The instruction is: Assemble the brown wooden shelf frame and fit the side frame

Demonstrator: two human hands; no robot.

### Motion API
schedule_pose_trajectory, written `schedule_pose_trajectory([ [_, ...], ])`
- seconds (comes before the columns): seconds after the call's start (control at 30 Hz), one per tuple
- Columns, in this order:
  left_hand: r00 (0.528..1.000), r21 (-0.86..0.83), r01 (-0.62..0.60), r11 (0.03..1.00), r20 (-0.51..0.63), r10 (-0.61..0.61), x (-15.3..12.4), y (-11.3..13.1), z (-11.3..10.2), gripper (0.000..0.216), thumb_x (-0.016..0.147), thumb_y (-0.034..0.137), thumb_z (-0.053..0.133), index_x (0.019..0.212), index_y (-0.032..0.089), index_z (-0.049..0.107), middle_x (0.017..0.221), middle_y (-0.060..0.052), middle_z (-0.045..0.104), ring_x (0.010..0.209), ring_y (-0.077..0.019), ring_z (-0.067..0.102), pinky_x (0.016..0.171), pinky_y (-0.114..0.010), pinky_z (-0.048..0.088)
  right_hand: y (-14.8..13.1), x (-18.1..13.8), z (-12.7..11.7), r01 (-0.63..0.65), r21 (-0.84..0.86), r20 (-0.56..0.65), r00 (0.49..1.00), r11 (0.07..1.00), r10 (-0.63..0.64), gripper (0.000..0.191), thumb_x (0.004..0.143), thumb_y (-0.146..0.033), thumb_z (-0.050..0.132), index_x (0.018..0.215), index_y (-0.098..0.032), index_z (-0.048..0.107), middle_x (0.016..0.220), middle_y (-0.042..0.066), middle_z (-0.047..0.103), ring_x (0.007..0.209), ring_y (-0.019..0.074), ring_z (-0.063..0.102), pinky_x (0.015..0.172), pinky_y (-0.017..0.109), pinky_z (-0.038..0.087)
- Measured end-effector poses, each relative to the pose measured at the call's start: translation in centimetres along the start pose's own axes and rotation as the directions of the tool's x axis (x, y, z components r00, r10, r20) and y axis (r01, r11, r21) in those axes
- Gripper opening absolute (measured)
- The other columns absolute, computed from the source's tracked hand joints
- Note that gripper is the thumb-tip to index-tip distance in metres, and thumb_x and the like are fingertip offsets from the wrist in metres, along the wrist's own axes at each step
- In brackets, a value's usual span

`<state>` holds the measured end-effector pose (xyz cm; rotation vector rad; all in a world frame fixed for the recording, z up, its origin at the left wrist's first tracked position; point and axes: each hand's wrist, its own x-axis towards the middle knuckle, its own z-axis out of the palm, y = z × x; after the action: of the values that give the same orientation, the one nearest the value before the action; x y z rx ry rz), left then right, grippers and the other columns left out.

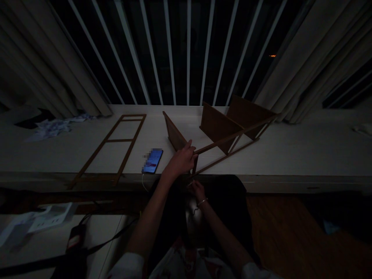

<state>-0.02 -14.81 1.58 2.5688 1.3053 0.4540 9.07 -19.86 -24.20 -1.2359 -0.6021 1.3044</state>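
Observation:
A partly joined wooden shelf unit lies on its side on the white window ledge, with three brown boards standing up from a ladder-like side frame (223, 141). My left hand (183, 158) is closed around the near left corner, where the nearest board (173, 133) meets the frame. Just below that corner, at the ledge's front edge, my right hand (198, 190) is pinched on a small, thin, pale thing that is too dark to name. A second ladder-like wooden frame (119, 140) lies flat to the left, its lower end jutting past the ledge edge.
A lit phone (153, 161) with a white cable lies left of my left hand. Crumpled white paper (52, 128) is further left. A white table (113, 236) with a black strap stands at lower left. Curtains (314, 58) and white window bars (188, 54) rise behind the ledge (305, 155).

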Motion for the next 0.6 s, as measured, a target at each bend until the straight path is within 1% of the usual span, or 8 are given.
schedule_pose_trajectory([
  [0.2, 0.999, 0.006, -0.025, 1.0, -0.031, 0.025, 0.0, -0.2, 0.3, 0.028, 0.085, 0.03, 0.036, 0.107, 0.017, 0.047, 0.137, -0.012, 0.029, 0.112, -0.0222, 0.047, 0.091, -0.035, 0.037, -0.5, 0.0, 0.6, -0.136, 0.09, 0.035, 0.99, 0.987, 0.133, 0.019, 0.07, -0.036, 0.055, 0.061, -0.019, 0.053, 0.063, 0.003, 0.063, 0.062, 0.0154, 0.061, 0.059, 0.031, 0.049],
  [0.37, 0.999, 0.005, -0.016, 1.0, -0.031, 0.016, -0.2, -0.2, 0.2, 0.028, 0.085, 0.031, 0.036, 0.107, 0.017, 0.047, 0.137, -0.012, 0.029, 0.112, -0.0215, 0.046, 0.091, -0.035, 0.038, -0.8, 0.1, 0.6, -0.209, 0.114, 0.054, 0.978, 0.971, 0.204, 0.013, 0.07, -0.031, 0.054, 0.066, -0.018, 0.056, 0.065, 0.004, 0.065, 0.06, 0.0151, 0.062, 0.055, 0.029, 0.049],
  [0.5, 1.0, 0.005, -0.011, 1.0, -0.029, 0.012, -0.2, -0.2, 0.2, 0.028, 0.085, 0.031, 0.037, 0.107, 0.016, 0.047, 0.137, -0.011, 0.029, 0.114, -0.0214, 0.044, 0.092, -0.034, 0.037, -1.2, 0.5, 0.5, -0.21, 0.115, 0.049, 0.977, 0.971, 0.205, 0.013, 0.066, -0.029, 0.057, 0.07, -0.016, 0.06, 0.063, 0.005, 0.065, 0.052, 0.0147, 0.06, 0.047, 0.026, 0.045],
  [0.57, 0.999, 0.006, -0.019, 1.0, -0.028, 0.019, -0.2, -0.3, 0.2, 0.028, 0.085, 0.031, 0.036, 0.107, 0.016, 0.048, 0.137, -0.011, 0.029, 0.115, -0.0216, 0.043, 0.093, -0.034, 0.037, -1.4, 0.6, 0.4, -0.177, 0.111, 0.036, 0.984, 0.978, 0.174, 0.014, 0.063, -0.028, 0.06, 0.069, -0.015, 0.061, 0.062, 0.005, 0.065, 0.05, 0.0147, 0.059, 0.044, 0.025, 0.044],
  [0.6, 0.999, 0.008, -0.021, 1.0, -0.025, 0.021, -0.2, -0.3, 0.2, 0.028, 0.085, 0.031, 0.036, 0.107, 0.016, 0.048, 0.137, -0.011, 0.03, 0.115, -0.0216, 0.043, 0.093, -0.034, 0.037, -1.5, 0.7, 0.4, -0.138, 0.103, 0.018, 0.99, 0.985, 0.136, 0.014, 0.061, -0.028, 0.061, 0.068, -0.015, 0.06, 0.061, 0.005, 0.065, 0.048, 0.0145, 0.058, 0.043, 0.024, 0.043],
])
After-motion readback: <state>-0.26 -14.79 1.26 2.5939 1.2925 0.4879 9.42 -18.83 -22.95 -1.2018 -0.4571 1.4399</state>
